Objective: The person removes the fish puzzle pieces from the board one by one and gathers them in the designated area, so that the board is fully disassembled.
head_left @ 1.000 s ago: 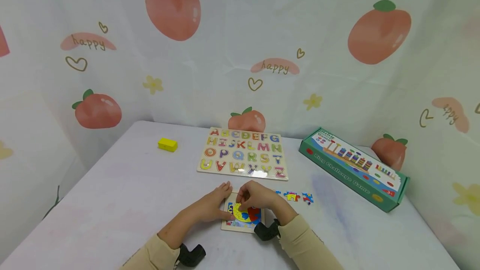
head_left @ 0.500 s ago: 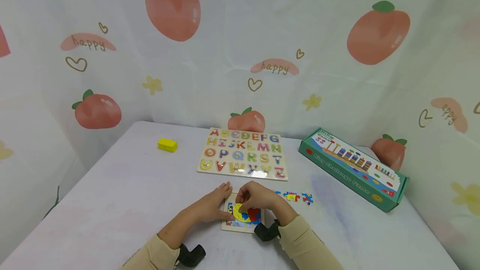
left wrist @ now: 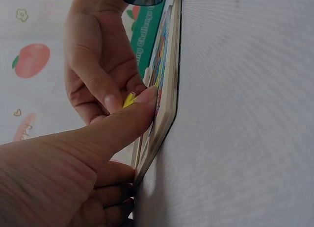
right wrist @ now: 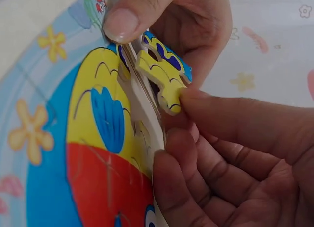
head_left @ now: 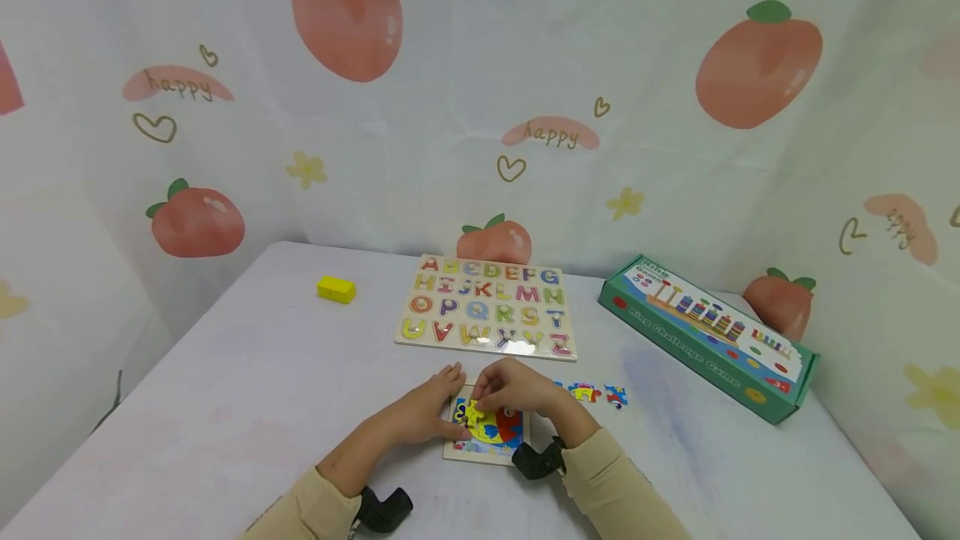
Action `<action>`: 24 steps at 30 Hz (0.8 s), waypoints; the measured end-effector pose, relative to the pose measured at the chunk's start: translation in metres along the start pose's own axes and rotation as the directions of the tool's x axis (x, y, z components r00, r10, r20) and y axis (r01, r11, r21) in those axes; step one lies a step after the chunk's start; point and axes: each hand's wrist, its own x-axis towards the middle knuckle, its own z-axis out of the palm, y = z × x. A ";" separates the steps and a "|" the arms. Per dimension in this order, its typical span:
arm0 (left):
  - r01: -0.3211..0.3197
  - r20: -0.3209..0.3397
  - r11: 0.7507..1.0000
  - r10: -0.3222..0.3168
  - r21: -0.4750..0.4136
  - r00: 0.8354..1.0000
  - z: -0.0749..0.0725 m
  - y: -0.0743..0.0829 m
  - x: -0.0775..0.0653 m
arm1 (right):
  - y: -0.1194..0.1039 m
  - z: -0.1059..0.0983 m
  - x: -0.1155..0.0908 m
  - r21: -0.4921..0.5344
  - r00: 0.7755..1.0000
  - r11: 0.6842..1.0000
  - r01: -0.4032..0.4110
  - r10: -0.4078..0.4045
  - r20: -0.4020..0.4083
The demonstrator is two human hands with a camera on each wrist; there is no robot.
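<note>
A small square wooden jigsaw puzzle [head_left: 480, 461] with a yellow and red fish picture lies on the table near the front. My left hand [head_left: 420, 411] holds its left edge, with the thumb [left wrist: 142, 99] over the face and the fingers along the side. Between thumb and fingers, my right hand [head_left: 517, 388] pinches a yellow and blue puzzle piece [right wrist: 161, 75]. In the right wrist view that piece is tilted, just off the picture, close to the left thumb. The right fingertips are near the board; the piece's far side is hidden.
Several loose puzzle pieces [head_left: 585, 392] lie right of the right hand. Behind stands a wooden alphabet board [head_left: 486, 347]. A yellow block [head_left: 336, 289] sits at the back left, and a green game box [head_left: 697, 357] at the back right, before a patterned cloth backdrop [head_left: 420, 165].
My right hand has risen slightly, and the pinched piece now shows more plainly, tilted over the puzzle. The left hand has stayed where it was.
</note>
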 end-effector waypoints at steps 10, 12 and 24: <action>-0.001 -0.001 1.000 0.001 0.021 1.000 0.002 0.000 0.002 | 0.007 -0.015 -0.013 0.118 0.998 0.993 -0.026 0.032 -0.048; -0.003 -0.005 1.000 0.003 0.020 1.000 0.002 0.000 0.001 | 0.010 -0.019 -0.018 0.132 0.998 0.991 -0.024 0.031 -0.053; 0.000 -0.024 1.000 0.001 0.020 1.000 0.003 0.001 -0.001 | 0.038 -0.041 -0.050 0.130 0.986 0.991 -0.025 0.046 -0.161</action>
